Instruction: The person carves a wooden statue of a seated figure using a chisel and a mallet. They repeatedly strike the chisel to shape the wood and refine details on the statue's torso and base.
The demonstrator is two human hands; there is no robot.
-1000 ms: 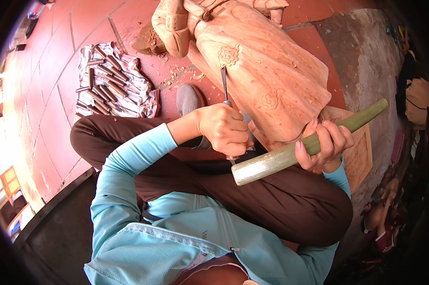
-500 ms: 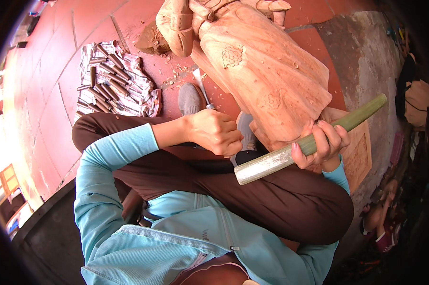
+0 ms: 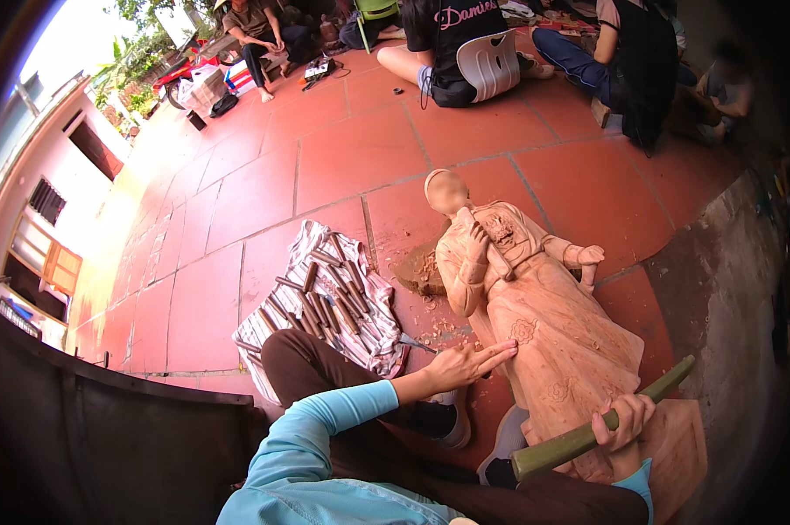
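A carved wooden statue [image 3: 548,302] of a robed figure lies on its back before me, floral motifs cut into its robe. My left hand [image 3: 459,366] is at the robe's left side, index and middle fingers stretched out to the upper flower motif [image 3: 523,329]. A chisel [image 3: 419,345] sticks out behind that hand, blade toward the cloth; the other fingers appear closed on its mostly hidden handle. My right hand [image 3: 624,421] wraps round a thick green wooden stick [image 3: 557,451] above the statue's lower end, near my knee.
Several dark-handled carving tools [image 3: 325,306] lie on a striped cloth [image 3: 382,302] left of the statue. A wood block [image 3: 421,269] with shavings sits beside its shoulder. People [image 3: 452,52] sit at the back on the red tiles [image 3: 351,171]. A dark panel [image 3: 106,420] stands at left.
The view has tilted up, showing the whole statue and the people behind. My left hand has gone from a fist to two fingers extended at the robe; the right still grips the stick.
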